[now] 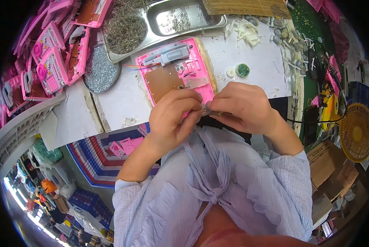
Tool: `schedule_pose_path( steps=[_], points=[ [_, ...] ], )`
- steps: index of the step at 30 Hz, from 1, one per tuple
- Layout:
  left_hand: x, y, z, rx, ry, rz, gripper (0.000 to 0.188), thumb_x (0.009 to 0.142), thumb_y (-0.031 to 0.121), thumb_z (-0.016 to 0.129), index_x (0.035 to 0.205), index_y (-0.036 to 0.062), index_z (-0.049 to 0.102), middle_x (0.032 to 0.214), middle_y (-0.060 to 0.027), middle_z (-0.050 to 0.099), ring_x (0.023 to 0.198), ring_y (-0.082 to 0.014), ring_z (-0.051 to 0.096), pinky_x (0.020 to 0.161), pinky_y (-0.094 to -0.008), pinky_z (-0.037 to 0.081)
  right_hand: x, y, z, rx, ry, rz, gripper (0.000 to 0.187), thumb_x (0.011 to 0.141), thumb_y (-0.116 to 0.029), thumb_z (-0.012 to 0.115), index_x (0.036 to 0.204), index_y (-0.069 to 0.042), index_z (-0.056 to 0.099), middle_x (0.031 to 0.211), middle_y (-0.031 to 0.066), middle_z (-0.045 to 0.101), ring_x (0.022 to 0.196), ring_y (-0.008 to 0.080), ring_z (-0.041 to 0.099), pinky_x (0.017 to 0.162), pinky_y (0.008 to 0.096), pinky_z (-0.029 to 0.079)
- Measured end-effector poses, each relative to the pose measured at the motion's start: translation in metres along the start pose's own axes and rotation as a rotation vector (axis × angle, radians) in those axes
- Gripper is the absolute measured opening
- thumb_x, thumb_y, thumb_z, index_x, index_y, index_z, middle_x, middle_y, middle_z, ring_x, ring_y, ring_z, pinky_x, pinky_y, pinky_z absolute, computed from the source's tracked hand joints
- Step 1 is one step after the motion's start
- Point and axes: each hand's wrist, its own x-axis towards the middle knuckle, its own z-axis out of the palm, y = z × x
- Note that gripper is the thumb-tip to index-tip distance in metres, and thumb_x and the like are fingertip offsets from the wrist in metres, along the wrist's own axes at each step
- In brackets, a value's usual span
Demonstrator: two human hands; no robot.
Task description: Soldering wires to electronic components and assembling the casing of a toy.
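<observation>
Both hands meet at the near edge of an open pink plastic housing (199, 53) lying on the table. My right hand (246, 108) is closed, its thumb and forefinger pinching a small silvery part (207, 108). Closed in a pinch, my left hand (174, 115) has its fingertips against the same part; whatever else they grip is hidden. The housing holds a brown circuit board (162, 82), a grey plastic unit (174, 54) and thin coloured wires (141, 66) that stick out at its left side.
A metal tray (151, 43) of small springs stands behind the housing, beside a round dish (102, 70) of small metal pieces. Pink housings (48, 66) pile up at left. White plastic parts (247, 31), small metal cylinders (294, 61) and a green roll (243, 70) lie right.
</observation>
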Motion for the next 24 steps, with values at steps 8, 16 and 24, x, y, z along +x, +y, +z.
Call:
schedule_pose_path(
  steps=[8, 16, 24],
  points=[
    [-0.006, -0.006, 0.004, -0.082, 0.031, -0.127, 0.031, 0.072, -0.006, 0.081, 0.099, 0.002, 0.069, 0.115, -0.0178, 0.056, 0.095, -0.0285, 0.062, 0.078, -0.0343, 0.053, -0.005, 0.003, 0.0, -0.075, -0.031, -0.001, 0.043, 0.075, 0.0, 0.083, 0.114, -0.006, 0.065, 0.097, 0.0092, 0.071, 0.078, 0.0267, 0.068, 0.064, 0.036, 0.055],
    [0.024, -0.029, 0.002, 0.452, -0.017, -0.128, 0.031, 0.073, 0.022, 0.086, 0.097, 0.009, 0.072, 0.105, -0.0073, 0.059, 0.096, -0.0286, 0.056, 0.086, -0.0418, 0.039, -0.009, 0.026, -0.014, -0.169, 0.138, 0.108, 0.034, 0.078, 0.001, 0.079, 0.11, -0.004, 0.067, 0.099, 0.0108, 0.072, 0.078, 0.0289, 0.068, 0.067, 0.0377, 0.055],
    [0.02, -0.035, 0.009, 0.587, -0.166, 0.04, 0.022, 0.073, 0.019, 0.083, 0.094, 0.0177, 0.076, 0.102, 0.0014, 0.065, 0.102, -0.0235, 0.058, 0.096, -0.0437, 0.035, -0.004, 0.042, -0.007, -0.174, 0.138, -0.001, 0.04, 0.08, 0.002, 0.076, 0.117, -0.005, 0.064, 0.107, 0.0116, 0.073, 0.084, 0.0298, 0.07, 0.07, 0.0365, 0.057]
  ],
)
